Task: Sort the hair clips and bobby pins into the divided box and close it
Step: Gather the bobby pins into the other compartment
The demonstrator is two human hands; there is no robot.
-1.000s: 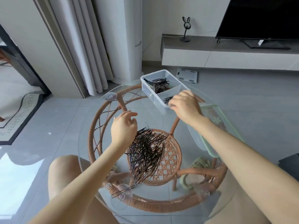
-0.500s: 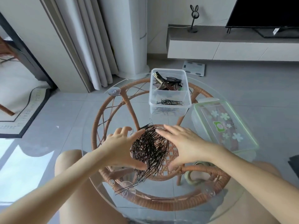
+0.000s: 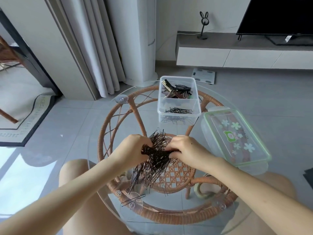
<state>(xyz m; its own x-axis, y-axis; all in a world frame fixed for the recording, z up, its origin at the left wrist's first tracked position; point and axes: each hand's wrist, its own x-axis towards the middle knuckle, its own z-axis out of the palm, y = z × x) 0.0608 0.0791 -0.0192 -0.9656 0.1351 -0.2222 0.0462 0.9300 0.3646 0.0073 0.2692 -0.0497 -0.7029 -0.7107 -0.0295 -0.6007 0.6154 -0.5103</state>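
Observation:
A big heap of black bobby pins [image 3: 152,165] lies on the round glass table [image 3: 94,158]. My left hand [image 3: 133,150] and my right hand [image 3: 184,150] squeeze it from both sides, fingers curled into the pins and gripping a bunch between them. Beyond the heap stands the clear divided box [image 3: 178,99]. Its far compartment holds hair clips [image 3: 177,91], its near one a few bobby pins [image 3: 180,110]. The box's green-rimmed lid [image 3: 237,138] with flower prints lies flat to the right of my hands.
A stray bobby pin [image 3: 133,200] lies near the table's front edge. Under the glass is a rattan frame [image 3: 115,116]. A TV bench [image 3: 243,51], a scale [image 3: 204,75] and curtains [image 3: 94,48] stand behind on the tiled floor.
My right hand came back from the box to the heap. Both hands went from flat beside the pins to curled into them, bunching the heap together.

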